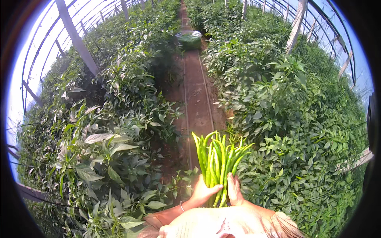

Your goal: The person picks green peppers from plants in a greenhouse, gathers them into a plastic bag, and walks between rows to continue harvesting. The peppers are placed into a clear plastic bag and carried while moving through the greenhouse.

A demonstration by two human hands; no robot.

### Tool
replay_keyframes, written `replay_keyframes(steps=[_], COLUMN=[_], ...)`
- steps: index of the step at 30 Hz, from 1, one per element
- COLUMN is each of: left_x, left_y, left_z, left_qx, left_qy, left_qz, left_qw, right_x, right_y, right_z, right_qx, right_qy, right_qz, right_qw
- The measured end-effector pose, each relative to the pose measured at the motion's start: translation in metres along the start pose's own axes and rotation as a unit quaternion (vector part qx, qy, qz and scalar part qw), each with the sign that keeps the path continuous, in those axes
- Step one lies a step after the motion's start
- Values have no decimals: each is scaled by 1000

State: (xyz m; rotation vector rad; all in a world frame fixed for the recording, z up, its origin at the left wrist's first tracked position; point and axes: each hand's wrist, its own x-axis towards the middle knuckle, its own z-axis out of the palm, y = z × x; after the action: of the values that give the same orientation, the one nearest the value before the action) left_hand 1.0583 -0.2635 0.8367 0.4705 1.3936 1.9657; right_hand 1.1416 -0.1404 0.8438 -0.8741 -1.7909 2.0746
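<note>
A thick bunch of long green chili peppers (219, 157) stands roughly upright in front of my chest, held between both hands. My left hand (204, 190) wraps the bunch from its left side, with the thumb laid across the front. On the other side, my right hand (234, 189) presses against the peppers with its thumb pointing up. The tips fan out above my hands, some curling over or leaning right. My clothing hides part of the lower end of the bunch.
Dense pepper plants (104, 142) and more pepper plants (285, 128) flank a narrow dirt path (196, 89) with thin parallel lines along it. Farther along the path sits a filled green bag (190, 41). Slanted posts (78, 38) and curved greenhouse ribs rise at both sides.
</note>
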Motion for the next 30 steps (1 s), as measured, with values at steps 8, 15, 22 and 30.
replay_keyframes(steps=[8, 15, 22, 30], left_x=[254, 403, 634, 938], left_y=[50, 113, 145, 210], left_z=[-86, -147, -218, -258], left_qx=[107, -44, -89, -81], left_qy=[130, 262, 224, 28], left_qz=[2, 10, 0, -43], left_qw=[986, 964, 970, 995], right_x=[280, 487, 719, 942], right_y=[-61, -144, -207, -297], right_z=[67, 137, 177, 177], right_qx=[-62, -96, -166, 11], right_qy=[-43, -296, -253, -82], right_qz=[21, 17, 96, 28], right_qw=[997, 950, 948, 996])
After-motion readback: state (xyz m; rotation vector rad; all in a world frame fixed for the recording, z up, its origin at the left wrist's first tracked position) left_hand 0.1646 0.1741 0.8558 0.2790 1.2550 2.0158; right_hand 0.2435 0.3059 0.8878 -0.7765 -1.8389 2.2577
